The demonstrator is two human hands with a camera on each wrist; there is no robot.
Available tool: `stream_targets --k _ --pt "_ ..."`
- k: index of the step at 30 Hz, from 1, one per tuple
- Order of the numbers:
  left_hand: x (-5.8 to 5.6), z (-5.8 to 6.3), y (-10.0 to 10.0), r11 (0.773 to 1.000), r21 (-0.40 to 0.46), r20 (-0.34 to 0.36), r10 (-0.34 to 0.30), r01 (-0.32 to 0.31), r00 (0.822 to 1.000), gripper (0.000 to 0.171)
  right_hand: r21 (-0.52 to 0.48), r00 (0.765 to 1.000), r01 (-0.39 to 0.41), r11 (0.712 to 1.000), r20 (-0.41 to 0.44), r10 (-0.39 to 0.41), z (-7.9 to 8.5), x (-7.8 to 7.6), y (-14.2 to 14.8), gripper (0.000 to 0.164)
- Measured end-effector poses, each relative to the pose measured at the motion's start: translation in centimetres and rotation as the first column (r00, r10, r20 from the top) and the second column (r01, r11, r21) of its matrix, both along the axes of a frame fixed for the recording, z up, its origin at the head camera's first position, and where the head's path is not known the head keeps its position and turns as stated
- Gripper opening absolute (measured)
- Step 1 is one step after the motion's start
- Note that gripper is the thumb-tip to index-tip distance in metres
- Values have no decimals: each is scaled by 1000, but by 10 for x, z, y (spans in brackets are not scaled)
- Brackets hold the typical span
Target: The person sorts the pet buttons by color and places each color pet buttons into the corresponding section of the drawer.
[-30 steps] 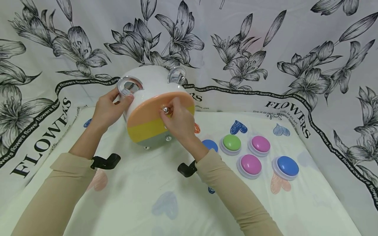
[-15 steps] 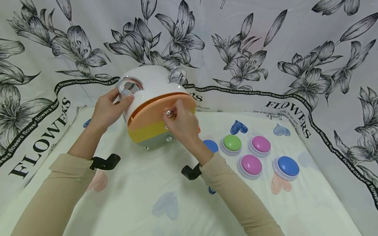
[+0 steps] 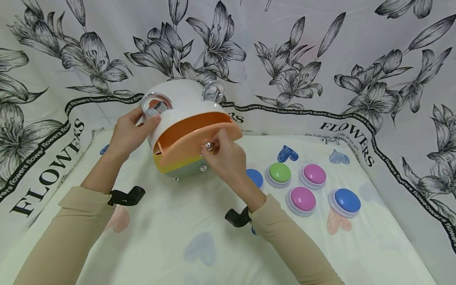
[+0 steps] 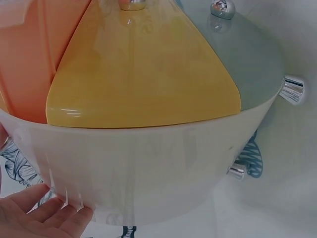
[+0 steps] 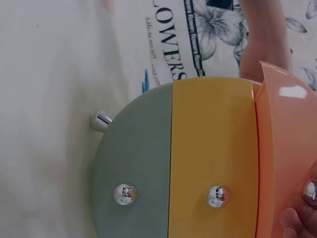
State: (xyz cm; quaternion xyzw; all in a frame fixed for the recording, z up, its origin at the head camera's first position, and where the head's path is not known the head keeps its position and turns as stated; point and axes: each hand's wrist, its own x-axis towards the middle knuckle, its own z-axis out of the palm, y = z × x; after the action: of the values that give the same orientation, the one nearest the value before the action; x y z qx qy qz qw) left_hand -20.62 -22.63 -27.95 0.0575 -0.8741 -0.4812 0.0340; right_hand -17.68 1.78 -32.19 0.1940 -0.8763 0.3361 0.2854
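A white rounded drawer box (image 3: 185, 95) with two silver ring-shaped ears stands at the back left of the table. Its front has an orange top drawer (image 3: 185, 143), a yellow middle drawer (image 5: 213, 134) and a grey-green bottom drawer (image 5: 136, 144). My right hand (image 3: 228, 158) pinches the silver knob (image 3: 209, 146) of the orange drawer, which is pulled partway out and shows an orange interior. My left hand (image 3: 130, 132) grips the box at its left ear (image 3: 156, 103); in the left wrist view its fingers (image 4: 47, 213) lie against the white shell. The lower two drawers are closed.
To the right on the heart-printed cloth (image 3: 160, 237) sit several round push buttons: a green button (image 3: 279, 172), pink ones (image 3: 303, 198), a blue button (image 3: 347, 200), and another blue one (image 3: 254, 177) partly behind my right wrist. A flower-printed curtain (image 3: 285, 51) hangs behind.
The orange top drawer has gone from closed to partly open, drawn toward me and slightly right by my right hand on its knob. My left hand and the box have stayed in place.
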Motion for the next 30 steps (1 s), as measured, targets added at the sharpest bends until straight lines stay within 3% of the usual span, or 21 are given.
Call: stream_targets --k 15,30 --pt "0 1 1 1000 17 -9 -3 3 1000 77 -22 996 -53 998 -70 51 -3 22 15 24" --pt "-1 0 1 1000 19 1 7 -7 1000 77 -30 996 -76 997 -52 74 -8 39 25 28"
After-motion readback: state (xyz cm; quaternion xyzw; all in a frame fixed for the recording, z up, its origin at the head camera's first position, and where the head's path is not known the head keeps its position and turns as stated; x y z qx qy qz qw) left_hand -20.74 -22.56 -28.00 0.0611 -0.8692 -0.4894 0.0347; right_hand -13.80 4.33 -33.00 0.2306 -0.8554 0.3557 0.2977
